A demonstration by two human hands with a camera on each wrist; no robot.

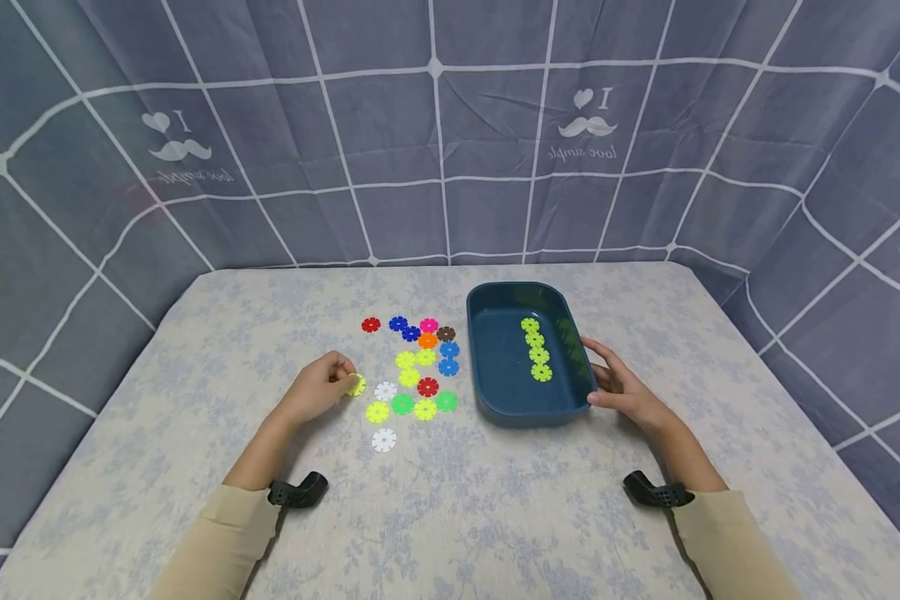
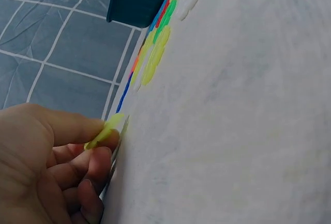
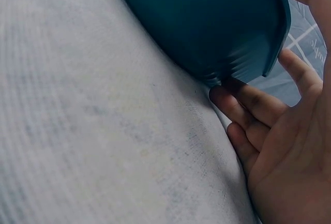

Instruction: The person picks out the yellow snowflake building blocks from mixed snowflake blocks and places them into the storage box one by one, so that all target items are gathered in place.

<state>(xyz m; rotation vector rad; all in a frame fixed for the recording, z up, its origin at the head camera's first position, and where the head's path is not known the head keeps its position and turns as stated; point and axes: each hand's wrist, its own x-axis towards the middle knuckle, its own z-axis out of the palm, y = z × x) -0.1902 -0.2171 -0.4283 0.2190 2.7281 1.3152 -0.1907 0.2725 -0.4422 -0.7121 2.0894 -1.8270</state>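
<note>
My left hand (image 1: 321,387) pinches a yellow notched plastic disc (image 2: 105,132) between thumb and fingers, just left of the loose pieces. These are flat, flower-like interlocking discs, among them a white disc (image 1: 385,391), a red disc (image 1: 427,387) and a green disc (image 1: 402,404). To their right stands a dark teal bin (image 1: 498,408), with a row of joined yellow discs (image 1: 538,355) lying on its floor. Against the bin's right wall rests my right hand (image 1: 630,398), fingers spread. In the right wrist view its fingertips (image 3: 220,97) touch the bin low on the outside.
A pale floral cloth covers the table (image 1: 450,517). Blue, pink, orange and brown discs lie at the far side of the group, and a lone white disc (image 1: 384,440) lies nearest me. Behind the table hangs a grey-blue checked curtain (image 1: 390,133).
</note>
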